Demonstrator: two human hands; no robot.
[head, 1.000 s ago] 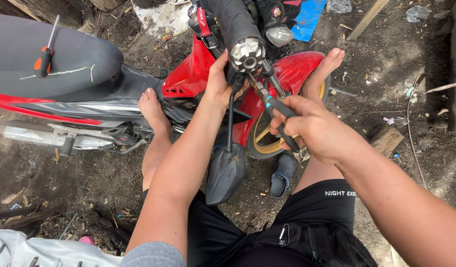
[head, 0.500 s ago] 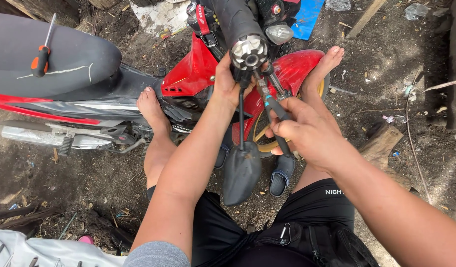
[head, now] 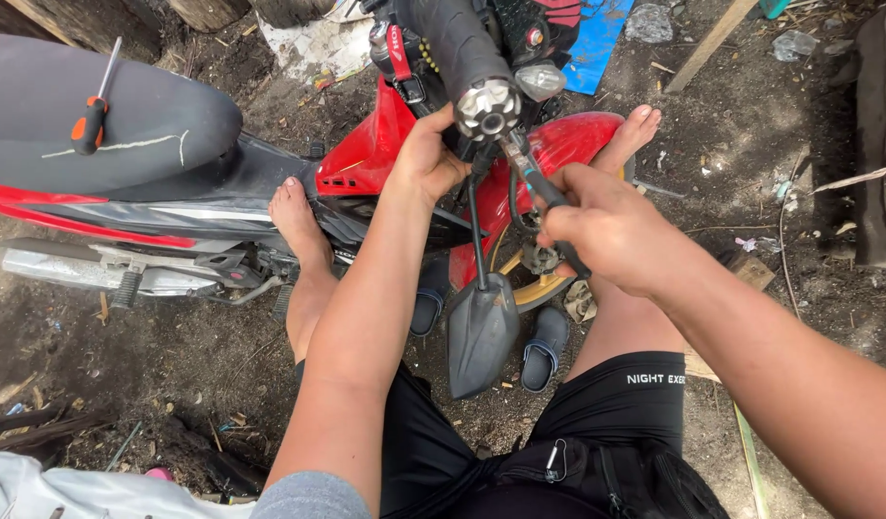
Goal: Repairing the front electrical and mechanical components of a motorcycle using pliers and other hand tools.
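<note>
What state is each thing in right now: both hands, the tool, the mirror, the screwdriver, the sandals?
Left hand: gripping the handlebar area beside the grip.
Right hand: closed around a dark tool.
Dark tool: angled up to the handlebar end.
Mirror: hanging down on its stem.
Screwdriver: lying loose on the seat.
Sandals: off, on the ground.

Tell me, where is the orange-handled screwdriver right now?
The screwdriver lies on the grey seat at the upper left of the head view, well away from both hands, which are at the handlebar.
</note>
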